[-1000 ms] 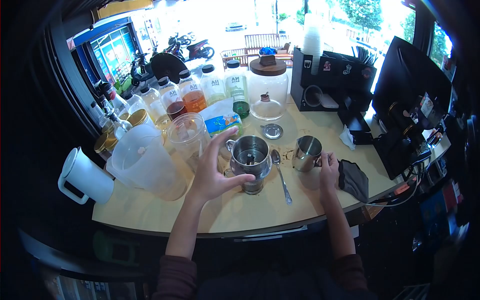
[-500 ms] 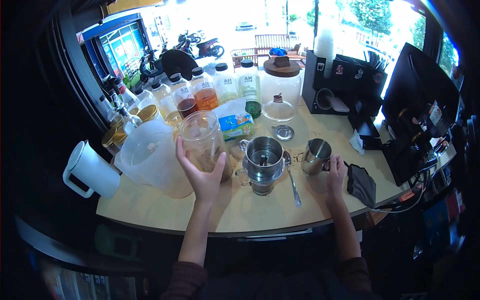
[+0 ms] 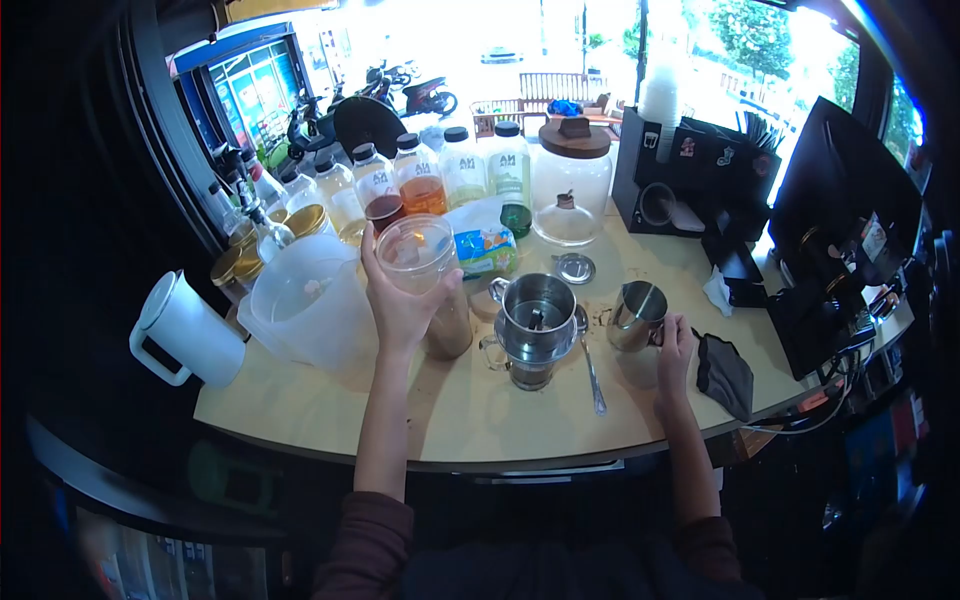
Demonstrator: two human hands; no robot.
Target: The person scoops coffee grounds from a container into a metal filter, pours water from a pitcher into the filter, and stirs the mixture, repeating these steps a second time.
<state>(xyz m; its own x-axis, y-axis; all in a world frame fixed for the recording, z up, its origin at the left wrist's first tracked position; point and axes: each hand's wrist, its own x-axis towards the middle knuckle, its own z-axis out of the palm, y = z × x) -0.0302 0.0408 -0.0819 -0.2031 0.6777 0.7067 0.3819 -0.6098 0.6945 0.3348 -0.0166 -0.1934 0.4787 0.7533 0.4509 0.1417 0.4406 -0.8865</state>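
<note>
My left hand (image 3: 407, 310) is wrapped round a clear, open-topped plastic jar (image 3: 448, 325), its thumb and fingers on opposite sides near the top. The jar looks upright on the counter, with something brownish inside. My right hand (image 3: 675, 355) grips the handle of a small metal pitcher (image 3: 636, 318), which stands on the counter. Between the hands, a metal drip coffee filter (image 3: 538, 312) sits on top of a glass mug (image 3: 530, 372). A spoon (image 3: 595, 375) lies right of the mug, and a round metal lid (image 3: 574, 268) lies behind the filter.
At the left are a translucent plastic tub (image 3: 305, 300) and a white jug (image 3: 190, 330). Several bottles (image 3: 423, 185) line the back beside a wooden-lidded glass jar (image 3: 572, 190). A dark cloth (image 3: 725, 375) and a black monitor (image 3: 845, 220) are at the right.
My left hand has slid higher up the plastic jar. My right hand stays on the pitcher's handle. The whole view has shifted slightly.
</note>
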